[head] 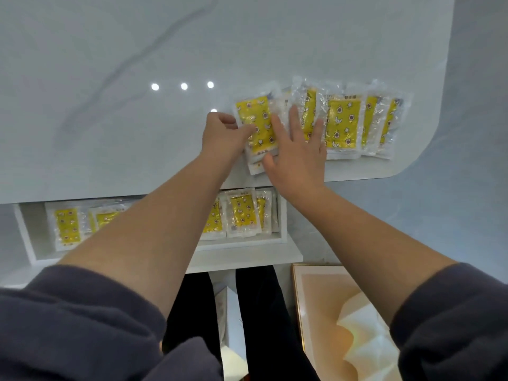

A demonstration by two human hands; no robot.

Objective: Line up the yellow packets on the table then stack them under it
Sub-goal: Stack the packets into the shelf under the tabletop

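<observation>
Several yellow packets in clear wrap lie in an overlapping row (343,122) near the right front edge of the white marble table (110,105). My left hand (224,134) pinches the left edge of the leftmost packet (257,119), thumb on top. My right hand (295,149) lies flat with spread, straight fingers pressing on the packets beside it. Under the table, a white shelf (247,243) holds more yellow packets: one group at the left (67,225), another at the right (243,213), partly hidden by my left forearm.
The table's rounded corner (406,169) is just right of the row. A framed beige picture (343,320) leans on the floor at lower right. My dark trouser legs (255,312) stand in front of the shelf.
</observation>
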